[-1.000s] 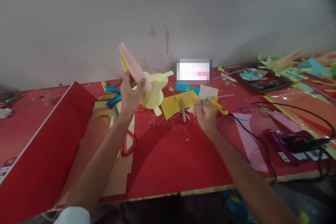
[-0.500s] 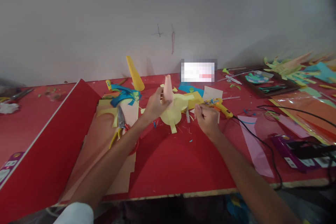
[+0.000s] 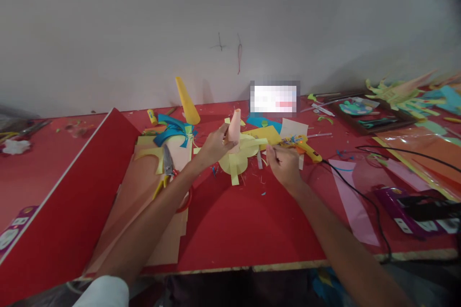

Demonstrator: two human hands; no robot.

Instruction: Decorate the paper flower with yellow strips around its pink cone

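Observation:
My left hand grips a peach paper cone, which stands nearly upright, its narrow top uppermost. Under and beside it is a pale yellow paper cutout with rounded lobes and strips sticking out. The cone's lower end is partly hidden by my fingers, so I cannot tell if it touches the cutout. My right hand is closed, fingertips together, close to the end of the cutout's right strip. What they pinch, if anything, is too small to see. Just behind that hand lies a yellow glue gun.
Scissors rest on peach sheets at left, beside an upright red board. A yellow paper cone stands near the wall. The glue gun's black cord crosses the right side, near a purple box and a dark tray.
My left hand has lowered the peach cone slightly and tipped it a little to the right. The cutout's front strip shows more fully. My right hand stays closed in nearly the same place.

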